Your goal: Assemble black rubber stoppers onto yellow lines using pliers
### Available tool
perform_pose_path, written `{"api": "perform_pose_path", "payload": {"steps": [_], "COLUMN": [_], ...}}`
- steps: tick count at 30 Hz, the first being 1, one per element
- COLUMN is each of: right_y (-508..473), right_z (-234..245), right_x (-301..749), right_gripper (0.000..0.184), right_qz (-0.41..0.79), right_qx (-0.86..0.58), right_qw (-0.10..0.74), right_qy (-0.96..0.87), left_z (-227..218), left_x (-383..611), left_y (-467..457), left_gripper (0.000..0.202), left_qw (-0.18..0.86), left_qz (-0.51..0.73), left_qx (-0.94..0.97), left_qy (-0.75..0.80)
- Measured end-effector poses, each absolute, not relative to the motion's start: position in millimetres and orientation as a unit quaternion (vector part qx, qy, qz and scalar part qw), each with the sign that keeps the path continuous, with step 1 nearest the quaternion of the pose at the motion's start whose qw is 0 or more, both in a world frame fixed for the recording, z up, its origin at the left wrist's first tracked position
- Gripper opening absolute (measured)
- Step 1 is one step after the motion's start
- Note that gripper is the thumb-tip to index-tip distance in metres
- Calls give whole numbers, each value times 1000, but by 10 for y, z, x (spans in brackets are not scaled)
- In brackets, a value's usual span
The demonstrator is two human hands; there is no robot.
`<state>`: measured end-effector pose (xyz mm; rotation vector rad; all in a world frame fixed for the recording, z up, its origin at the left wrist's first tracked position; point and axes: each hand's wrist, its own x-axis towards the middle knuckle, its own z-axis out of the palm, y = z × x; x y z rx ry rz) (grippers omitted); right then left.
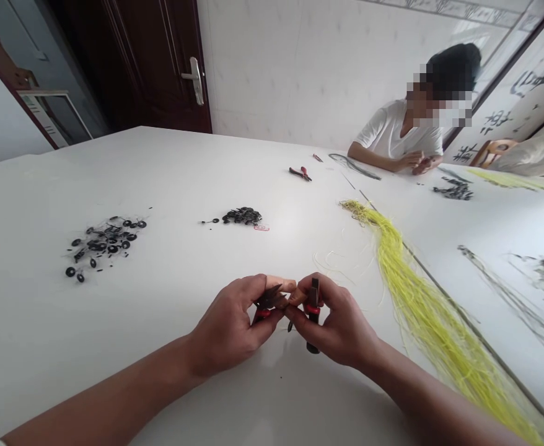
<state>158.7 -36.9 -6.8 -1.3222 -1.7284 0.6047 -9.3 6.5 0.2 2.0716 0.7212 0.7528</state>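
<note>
Gripping tight now, the right hand (332, 322) closes round black, red-banded pliers (313, 303) as the left hand (228, 328) pinches a dark feathery tuft (268, 298), both forearms angling inward over the white table (44, 347). Just right of the hands sprawls a yellow fibre bundle (406, 297), with a heap of black rings (102, 244), a smaller black pile (241, 215) and red-handled pliers (300, 174) off to its left. Beyond that bundle, a seated co-worker (397, 133) faces a tiled wall (290, 68) and a dark wooden door (127, 62).
</note>
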Motion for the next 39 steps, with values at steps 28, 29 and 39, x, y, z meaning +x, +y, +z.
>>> {"api": "perform_pose_path", "payload": {"steps": [28,29,39], "right_y": [-271,-263,-406], "right_z": [44,61,145], "right_x": [1610,1622,1530], "right_gripper": [17,17,64], "right_qz": [599,632,698], "right_qx": [-410,-379,-397], "right_qw": [658,664,580], "right_qy": [-200,-125,-139], "left_z": [74,78,121], "left_x": [-110,-114,-154], "left_y": [170,184,220], "left_gripper": [18,19,17], "left_qw": [539,552,551], "left_qz": [433,440,482], "left_qx": [589,566,505], "left_qy": [419,425,457]}}
